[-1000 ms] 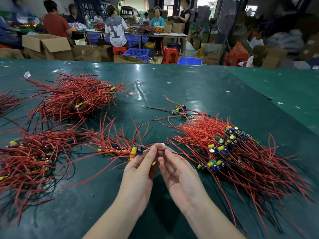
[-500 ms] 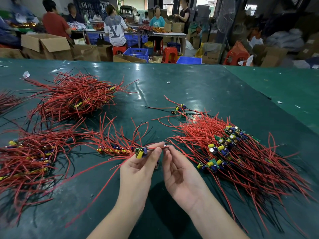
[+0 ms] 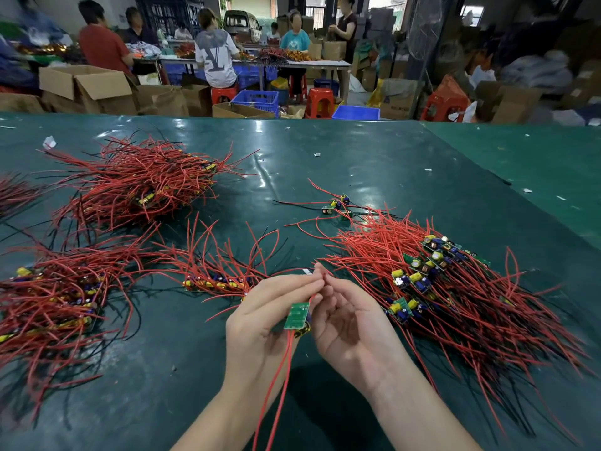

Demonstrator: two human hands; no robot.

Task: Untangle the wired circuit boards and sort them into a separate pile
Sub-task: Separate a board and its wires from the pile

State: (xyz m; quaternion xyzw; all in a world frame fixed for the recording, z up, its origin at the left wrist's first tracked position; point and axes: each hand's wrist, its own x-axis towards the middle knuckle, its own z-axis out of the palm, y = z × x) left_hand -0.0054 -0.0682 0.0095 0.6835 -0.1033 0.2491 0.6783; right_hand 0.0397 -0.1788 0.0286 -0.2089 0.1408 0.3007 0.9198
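Observation:
A small green circuit board [image 3: 296,315] with red wires hangs between my hands, its wires trailing down toward me. My left hand [image 3: 263,317] pinches the wire just above the board at the fingertips. My right hand [image 3: 348,323] faces it, palm up, fingers curled, its fingertips meeting the left ones on the same red wire. To the right lies a big pile of wired boards [image 3: 429,281]. A smaller tangle [image 3: 221,275] sits just left of my hands.
More red-wire heaps lie on the green table [image 3: 357,157]: one at the far left [image 3: 55,297], one behind it [image 3: 140,183]. A few loose boards [image 3: 336,205] sit mid-table. People work among cardboard boxes and blue crates beyond the far edge.
The board has come free of the small tangle and been lifted toward me; it now hangs vertically with its green underside showing. Both hands have risen and drawn closer to me.

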